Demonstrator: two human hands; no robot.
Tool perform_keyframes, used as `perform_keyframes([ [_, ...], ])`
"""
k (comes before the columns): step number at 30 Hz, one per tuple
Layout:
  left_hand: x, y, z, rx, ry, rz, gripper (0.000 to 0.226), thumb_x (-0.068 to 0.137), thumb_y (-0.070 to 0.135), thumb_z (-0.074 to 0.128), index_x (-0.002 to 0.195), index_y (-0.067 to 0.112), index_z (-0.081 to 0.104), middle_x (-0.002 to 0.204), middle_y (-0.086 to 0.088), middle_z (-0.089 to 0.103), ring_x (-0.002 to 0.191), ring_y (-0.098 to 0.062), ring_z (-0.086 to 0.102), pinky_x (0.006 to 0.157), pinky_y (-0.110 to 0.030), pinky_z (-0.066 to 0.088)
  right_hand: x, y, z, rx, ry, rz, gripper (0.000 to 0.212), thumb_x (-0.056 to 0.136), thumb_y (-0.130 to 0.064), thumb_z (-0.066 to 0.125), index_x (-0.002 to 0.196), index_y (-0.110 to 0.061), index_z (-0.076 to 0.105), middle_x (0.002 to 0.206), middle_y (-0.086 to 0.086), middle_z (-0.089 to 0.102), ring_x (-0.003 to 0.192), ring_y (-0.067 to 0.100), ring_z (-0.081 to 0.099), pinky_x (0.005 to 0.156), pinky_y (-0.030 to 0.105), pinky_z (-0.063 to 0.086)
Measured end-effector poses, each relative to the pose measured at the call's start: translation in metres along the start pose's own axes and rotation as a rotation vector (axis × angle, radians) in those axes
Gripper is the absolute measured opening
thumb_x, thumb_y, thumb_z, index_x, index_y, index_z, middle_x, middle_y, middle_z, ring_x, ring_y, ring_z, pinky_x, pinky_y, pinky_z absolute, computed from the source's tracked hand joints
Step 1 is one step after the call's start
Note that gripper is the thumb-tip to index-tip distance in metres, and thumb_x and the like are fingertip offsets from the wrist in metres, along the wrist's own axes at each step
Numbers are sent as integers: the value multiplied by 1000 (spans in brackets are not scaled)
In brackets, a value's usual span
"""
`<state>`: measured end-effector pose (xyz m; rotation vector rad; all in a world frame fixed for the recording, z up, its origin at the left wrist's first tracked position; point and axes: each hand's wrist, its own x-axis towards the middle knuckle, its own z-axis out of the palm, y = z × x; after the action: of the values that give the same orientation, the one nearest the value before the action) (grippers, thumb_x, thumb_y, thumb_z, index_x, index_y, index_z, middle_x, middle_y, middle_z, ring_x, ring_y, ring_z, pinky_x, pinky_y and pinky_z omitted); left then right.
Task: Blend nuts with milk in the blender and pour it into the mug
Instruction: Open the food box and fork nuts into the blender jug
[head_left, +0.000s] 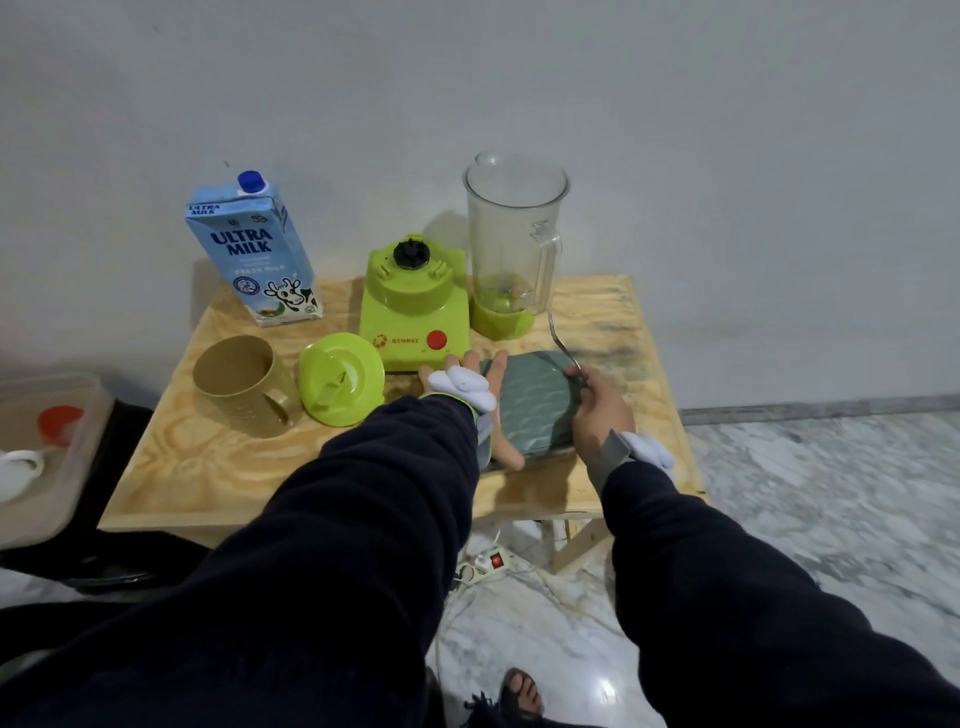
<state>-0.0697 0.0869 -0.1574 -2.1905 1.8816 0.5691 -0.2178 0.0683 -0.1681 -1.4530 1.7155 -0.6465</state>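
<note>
Looking down through the head camera, the only view I have, I count one small plywood table (171, 467) against a plain wall, and on it one of each piece I need. One blue milk carton (254, 249) with a blue cap stands upright at the back left. One lime-green blender base (415, 306) sits at the back centre with its red button facing me, and just to its right stands one clear blender jug (511, 244) on its green collar, off the base and uncovered, with something small lying at its bottom that I cannot make out. One green blender lid (340, 376) lies tilted on the table in front of the base, and one tan mug (244, 389) stands to the left of it, handle toward me. One grey-green dish (540, 402) lies at the near right. My left hand (485, 402) lies flat and spread along the dish's left edge, pressing on it rather than closing around anything. My right hand (597, 410) is pinched on the handle of one metal spoon or fork (561, 343), its far end reaching toward the jug; which utensil it is I cannot tell. Both wrists wear white strapped bands. Under the table I see one power strip (491, 564) on the marble floor.
</note>
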Motion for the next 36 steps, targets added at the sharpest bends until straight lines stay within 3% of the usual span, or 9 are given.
perform_keyframes([
  [3, -1, 4, -3, -7, -46, -25, 141, 46, 80, 69, 152, 27, -9, 155, -14, 9, 140, -40, 20, 114, -55, 24, 7, -4, -10, -46, 11, 9, 45, 99, -6, 29, 128, -25, 57, 124, 12, 63, 106, 29, 61, 84, 25, 46],
  [6, 1, 16, -4, -249, -15, -100, 133, 53, 78, 68, 153, 27, -3, 152, -16, 14, 140, -37, 22, 115, -50, 24, 10, -5, -28, -187, 53, 18, 45, 100, -10, 30, 139, -26, 46, 135, 12, 54, 120, 30, 54, 94, 28, 42],
  [10, 10, 32, -14, -505, -38, -148, 100, 77, 51, 70, 153, 16, 14, 155, -19, 24, 142, -35, 28, 116, -44, 24, 14, 0, -40, -303, 148, 3, 45, 100, -16, 30, 141, -27, 46, 129, 13, 51, 108, 32, 56, 82, 24, 36],
  [14, 21, 42, -17, -755, -126, -187, 64, 94, 25, 56, 149, 8, 27, 152, -17, 34, 141, -30, 34, 113, -34, 29, 10, -4, -37, -344, 160, 29, 50, 96, -8, 35, 143, -21, 43, 129, 12, 46, 105, 31, 56, 78, 22, 32],
  [19, 23, 49, -5, -860, -60, -186, 64, 97, 25, 49, 153, 20, 18, 147, -11, 42, 133, -30, 44, 103, -31, 36, 4, -11, -30, -401, 64, -19, 55, 94, -2, 37, 146, -20, 39, 133, 12, 44, 112, 31, 57, 93, 27, 42],
  [22, 23, 58, 4, -1040, -8, -167, 58, 96, 14, 51, 149, 12, 27, 144, -14, 47, 129, -31, 49, 105, -34, 39, 3, -9, -26, -515, 32, -83, 55, 91, -7, 43, 144, -24, 42, 124, 14, 50, 111, 33, 52, 89, 30, 42],
  [25, 21, 60, 6, -1042, 36, -159, 55, 96, 13, 51, 147, 10, 32, 141, -15, 50, 126, -31, 51, 103, -34, 41, 2, -9, -25, -600, 82, -100, 46, 94, -20, 44, 139, -30, 46, 124, 11, 51, 116, 32, 45, 91, 35, 40],
  [31, 21, 54, 3, -971, 13, -171, 56, 96, 14, 50, 149, 15, 30, 144, -13, 48, 130, -30, 49, 109, -34, 39, -3, -7, -34, -291, 301, 52, 42, 98, -21, 39, 139, -28, 47, 131, 10, 51, 118, 32, 48, 96, 36, 41],
  [36, 19, 52, 7, -965, -100, -131, 57, 99, 11, 46, 151, 9, 24, 150, -13, 41, 137, -25, 42, 106, -23, 33, -11, -4, -38, -123, 179, 314, 47, 95, -4, 38, 137, -19, 51, 137, 11, 56, 121, 31, 56, 99, 32, 45],
])
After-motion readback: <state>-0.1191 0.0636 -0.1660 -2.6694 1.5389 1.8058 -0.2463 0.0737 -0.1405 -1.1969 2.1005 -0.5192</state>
